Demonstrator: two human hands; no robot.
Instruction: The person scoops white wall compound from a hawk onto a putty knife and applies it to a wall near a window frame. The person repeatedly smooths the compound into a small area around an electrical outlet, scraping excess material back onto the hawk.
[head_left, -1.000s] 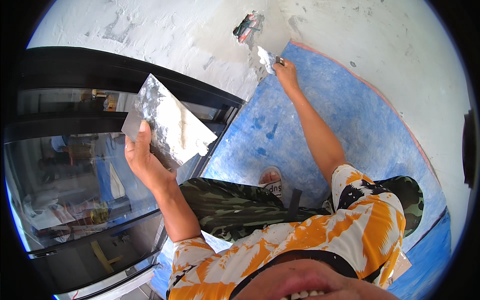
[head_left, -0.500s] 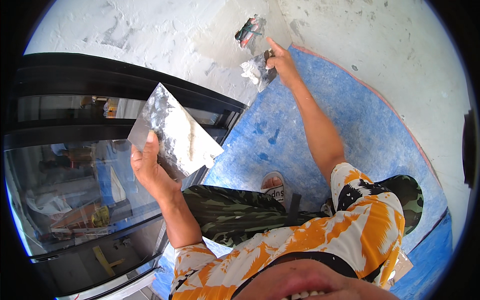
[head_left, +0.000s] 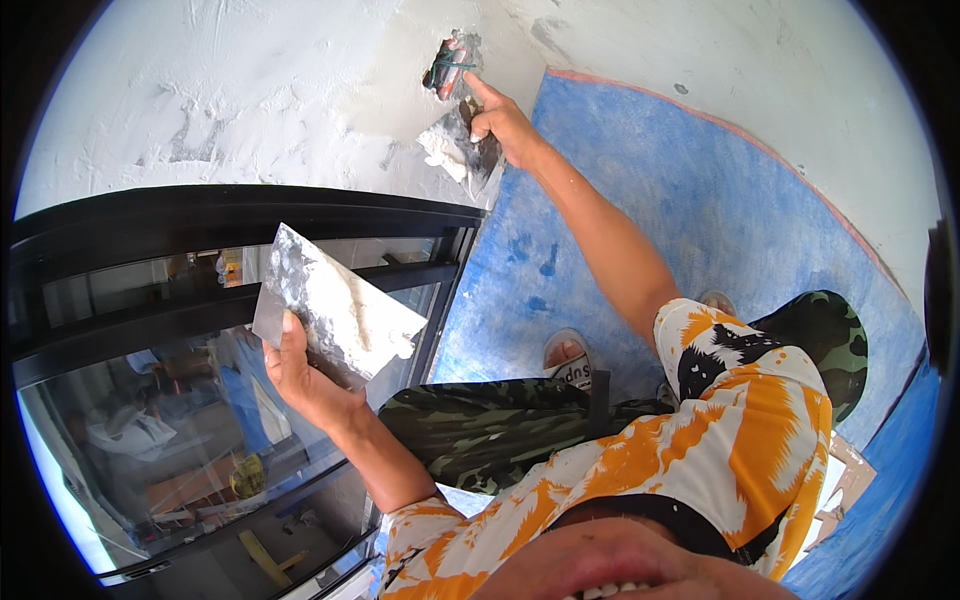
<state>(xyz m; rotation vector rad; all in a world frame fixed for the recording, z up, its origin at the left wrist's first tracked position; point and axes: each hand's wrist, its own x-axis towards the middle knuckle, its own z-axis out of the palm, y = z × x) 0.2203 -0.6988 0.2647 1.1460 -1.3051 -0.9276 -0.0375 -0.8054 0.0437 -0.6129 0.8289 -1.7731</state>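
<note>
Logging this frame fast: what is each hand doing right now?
Left hand: closed on a flat metal plate smeared with plaster.
Right hand: closed on a plaster-laden trowel at the wall hole, index finger extended.

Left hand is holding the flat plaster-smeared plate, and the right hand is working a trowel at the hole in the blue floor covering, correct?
Not quite. In the head view the hole is in the white plastered wall, above the blue floor covering. Left hand does hold the plate; right hand works the trowel there.

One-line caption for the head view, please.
Right hand presses plaster-loaded trowel below wall hole; left hand holds hawk plate.
</note>
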